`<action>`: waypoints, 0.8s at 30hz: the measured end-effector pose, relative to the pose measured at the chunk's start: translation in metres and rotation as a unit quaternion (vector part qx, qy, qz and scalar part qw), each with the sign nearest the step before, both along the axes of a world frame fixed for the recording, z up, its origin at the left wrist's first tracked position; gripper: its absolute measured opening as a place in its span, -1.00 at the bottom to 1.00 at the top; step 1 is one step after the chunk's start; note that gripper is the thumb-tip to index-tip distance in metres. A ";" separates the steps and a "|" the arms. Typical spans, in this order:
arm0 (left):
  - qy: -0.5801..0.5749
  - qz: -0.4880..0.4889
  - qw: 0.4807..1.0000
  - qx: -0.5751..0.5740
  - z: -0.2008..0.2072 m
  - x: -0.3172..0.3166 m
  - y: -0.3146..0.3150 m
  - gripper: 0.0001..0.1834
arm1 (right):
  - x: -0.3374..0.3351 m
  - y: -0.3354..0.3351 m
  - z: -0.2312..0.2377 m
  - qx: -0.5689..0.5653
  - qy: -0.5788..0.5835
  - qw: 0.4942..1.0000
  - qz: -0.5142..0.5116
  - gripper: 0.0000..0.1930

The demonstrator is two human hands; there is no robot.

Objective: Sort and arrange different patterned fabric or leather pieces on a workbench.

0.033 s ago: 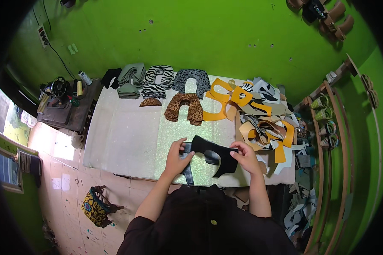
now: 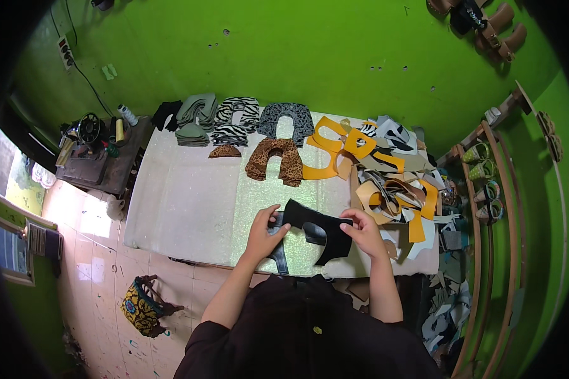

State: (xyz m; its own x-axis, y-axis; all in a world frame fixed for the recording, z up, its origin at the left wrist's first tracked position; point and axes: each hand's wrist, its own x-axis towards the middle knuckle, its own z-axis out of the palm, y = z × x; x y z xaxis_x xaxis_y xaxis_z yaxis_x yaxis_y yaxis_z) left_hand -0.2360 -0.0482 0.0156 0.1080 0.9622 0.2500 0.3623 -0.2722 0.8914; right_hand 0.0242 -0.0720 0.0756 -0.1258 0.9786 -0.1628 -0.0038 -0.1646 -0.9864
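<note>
A matte black U-shaped cut piece [image 2: 300,216] is spread between my two hands over the near part of the table. My right hand [image 2: 365,234] pinches its right edge between thumb and fingers. At its left edge is the thumb of my left hand [image 2: 263,235], whose fingers close on a glossy dark U-shaped piece [image 2: 279,258]. That glossy piece lies partly behind the matte one, and part of it shows through the cut-out. Whether the two pieces are joined I cannot tell.
Stacks of U-shaped pieces, leopard-print [image 2: 259,165], zebra-print [image 2: 236,129] and grey-patterned [image 2: 284,114], line the far side of the white table [image 2: 177,208]. Yellow offcuts [image 2: 322,169] and a scrap heap [image 2: 392,189] crowd the right. A sewing machine [image 2: 89,155] stands left; a stool [image 2: 142,306] stands lower left.
</note>
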 end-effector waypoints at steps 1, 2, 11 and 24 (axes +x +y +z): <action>0.001 0.004 1.000 0.001 -0.004 -0.002 0.001 -0.50 | -0.005 0.005 -0.003 0.001 0.001 1.000 0.004 -0.77; -0.076 -0.011 0.993 -0.092 -0.012 -0.005 0.003 -0.58 | -0.009 0.011 -0.009 0.018 0.017 1.000 0.010 -0.75; -0.129 0.026 0.958 -0.257 -0.054 -0.031 0.009 -0.77 | -0.023 0.059 -0.080 -0.093 -0.050 0.994 -0.029 -0.52; 0.144 0.131 0.954 -0.226 -0.064 -0.024 0.016 -0.68 | -0.052 0.058 -0.136 0.051 -0.412 0.906 -0.085 -0.66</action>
